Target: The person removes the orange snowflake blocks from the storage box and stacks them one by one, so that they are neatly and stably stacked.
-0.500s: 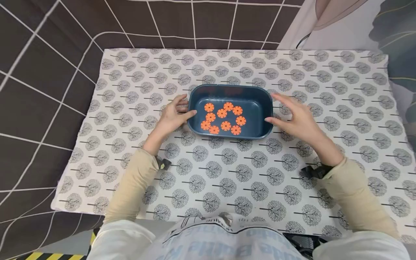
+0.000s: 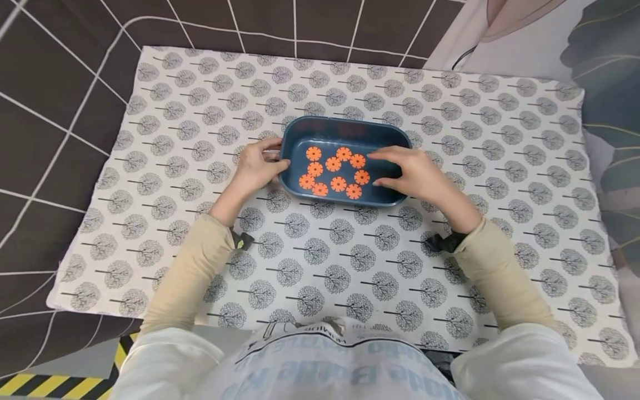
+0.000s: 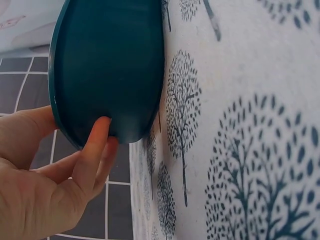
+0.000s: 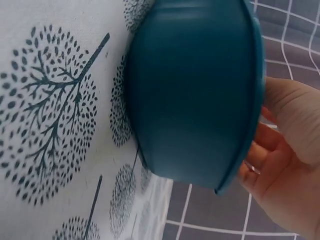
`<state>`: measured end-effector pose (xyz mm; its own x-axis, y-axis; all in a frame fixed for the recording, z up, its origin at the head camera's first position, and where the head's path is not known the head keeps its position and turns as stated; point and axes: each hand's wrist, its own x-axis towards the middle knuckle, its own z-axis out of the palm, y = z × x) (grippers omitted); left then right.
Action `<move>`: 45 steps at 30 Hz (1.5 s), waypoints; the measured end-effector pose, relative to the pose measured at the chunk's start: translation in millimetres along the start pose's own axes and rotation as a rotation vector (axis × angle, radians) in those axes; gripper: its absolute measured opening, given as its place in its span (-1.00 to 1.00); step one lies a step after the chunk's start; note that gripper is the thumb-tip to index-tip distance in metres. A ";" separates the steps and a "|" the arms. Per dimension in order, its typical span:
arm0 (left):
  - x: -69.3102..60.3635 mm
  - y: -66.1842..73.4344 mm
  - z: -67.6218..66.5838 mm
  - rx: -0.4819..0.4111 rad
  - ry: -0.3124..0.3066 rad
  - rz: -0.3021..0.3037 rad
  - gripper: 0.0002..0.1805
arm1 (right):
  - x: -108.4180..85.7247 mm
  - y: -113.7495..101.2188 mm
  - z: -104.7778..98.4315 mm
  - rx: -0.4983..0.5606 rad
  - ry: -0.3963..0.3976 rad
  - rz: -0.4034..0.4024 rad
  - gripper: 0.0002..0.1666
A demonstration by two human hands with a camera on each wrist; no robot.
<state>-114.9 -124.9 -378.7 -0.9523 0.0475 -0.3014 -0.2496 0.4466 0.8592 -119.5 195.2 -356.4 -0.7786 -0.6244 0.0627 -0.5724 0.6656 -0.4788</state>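
A dark blue oval-ended tub (image 2: 340,200) rests on the patterned cloth, with several orange flower-shaped discs (image 2: 361,177) lying flat on its bottom. At its left end my left hand (image 2: 252,169) grips the wall, thumb at the rim; the left wrist view shows fingertips of that hand (image 3: 65,180) against the outer side of the tub (image 3: 110,60). My right hand (image 2: 422,178) reaches over the right rim, thumb and fingers apart, just right of the discs and holding none. In the right wrist view the tub wall (image 4: 195,90) partly hides this hand (image 4: 295,155).
A white cloth with grey tree prints (image 2: 320,278) covers the table. Dark tiled-pattern covering (image 2: 270,22) lies beyond its back edge and left side. A curtain with grey leaves (image 2: 605,78) hangs at the right.
My right hand has gone from the tub's right end to inside it, over the rim. My left hand stays at the left end. The head view has shifted slightly.
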 end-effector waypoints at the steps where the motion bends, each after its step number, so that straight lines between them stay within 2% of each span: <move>1: 1.4 1.3 -0.9 0.000 -0.005 -0.007 -0.36 | 2.7 0.2 0.9 -0.007 -0.027 0.010 -0.38; 6: 5.1 3.9 -1.8 -0.018 -0.024 -0.043 -0.37 | 13.0 1.7 7.1 -0.041 -0.117 0.026 -0.38; 12: 4.8 0.9 0.2 -0.048 -0.029 -0.063 -0.38 | 22.9 2.0 14.8 -0.046 -0.163 0.023 -0.49; 18: 4.5 -4.2 -0.3 -0.074 -0.027 -0.092 -0.40 | 30.7 0.4 18.0 -0.095 -0.213 0.048 -0.48; 25: 4.8 -1.7 0.5 -0.111 -0.031 -0.124 -0.38 | 35.2 -2.1 20.9 -0.091 -0.259 0.074 -0.51; 32: 3.0 -2.5 -0.8 -0.119 -0.039 -0.140 -0.37 | 40.5 -3.8 22.9 -0.037 -0.305 0.152 -0.57; 38: 2.2 -4.3 -0.7 -0.127 -0.038 -0.129 -0.38 | 42.7 -4.0 24.1 -0.064 -0.347 0.235 -0.57; 45: 4.4 -3.4 -0.5 -0.130 -0.044 -0.134 -0.36 | 44.2 -1.9 23.4 -0.075 -0.373 0.275 -0.58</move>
<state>-118.3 -126.7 -382.8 -0.9011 0.0352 -0.4322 -0.3973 0.3325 0.8553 -146.8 156.8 -373.2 -0.7663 -0.5158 -0.3831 -0.3853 0.8460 -0.3686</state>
